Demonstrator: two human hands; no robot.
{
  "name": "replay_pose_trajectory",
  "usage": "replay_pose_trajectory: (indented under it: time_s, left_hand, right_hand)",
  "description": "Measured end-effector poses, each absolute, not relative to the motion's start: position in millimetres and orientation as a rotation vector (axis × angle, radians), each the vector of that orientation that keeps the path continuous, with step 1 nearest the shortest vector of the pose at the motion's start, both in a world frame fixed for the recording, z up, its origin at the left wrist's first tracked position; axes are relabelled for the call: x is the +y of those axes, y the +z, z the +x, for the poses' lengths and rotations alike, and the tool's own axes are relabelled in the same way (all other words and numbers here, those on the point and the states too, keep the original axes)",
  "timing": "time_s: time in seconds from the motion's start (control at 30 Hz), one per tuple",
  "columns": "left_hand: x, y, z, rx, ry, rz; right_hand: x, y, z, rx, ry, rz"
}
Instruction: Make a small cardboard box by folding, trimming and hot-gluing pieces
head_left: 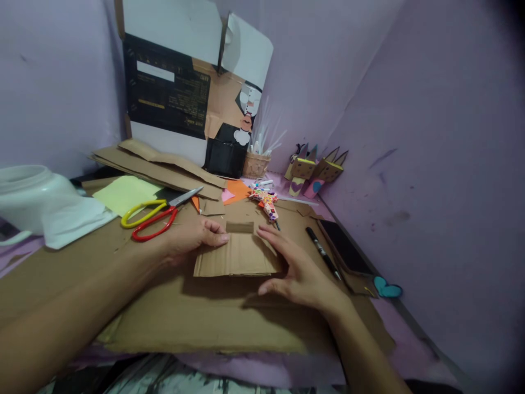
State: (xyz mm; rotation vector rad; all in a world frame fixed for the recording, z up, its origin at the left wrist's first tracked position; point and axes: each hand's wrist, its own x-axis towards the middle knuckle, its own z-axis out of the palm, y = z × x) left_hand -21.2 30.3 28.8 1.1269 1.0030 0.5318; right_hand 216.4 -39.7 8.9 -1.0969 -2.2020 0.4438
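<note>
A small folded piece of cardboard (246,256) is held just above the large cardboard sheet, with a rectangular notch at its far edge. My left hand (197,241) pinches its far left part between thumb and fingers. Around its right side, my right hand (297,268) has its fingers stretched and its thumb apart; whether the palm touches the edge is hidden. Scissors (170,210) with one yellow and one red handle lie beyond my left forearm. To the right of my right hand lies a black marker (323,253).
The cardboard sheet (197,328) covers the table. A phone (344,246) lies near the right wall. At the back are an opened box (164,98), cardboard strips (164,167), a basket of sticks (257,164) and paper-tube figures (301,175). A white pot (24,202) stands left; a patterned glue gun (266,203) lies ahead.
</note>
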Motion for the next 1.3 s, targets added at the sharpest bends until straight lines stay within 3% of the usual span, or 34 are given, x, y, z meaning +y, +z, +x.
replay_pose_trajectory:
  time_s: [0.43, 0.6, 1.3]
  left_hand:
    - [35, 22, -20, 1.198, 0.733, 1.536]
    - [54, 26, -7, 1.274, 0.597, 1.656]
    - [38, 25, -14, 0.992, 0.501, 1.663]
  right_hand:
    - [-39, -3, 206, -2.057, 0.639, -1.143]
    - [-40, -8, 207, -2.046, 0.666, -1.135]
    - [-40, -6, 204, -2.071, 0.337, -1.058]
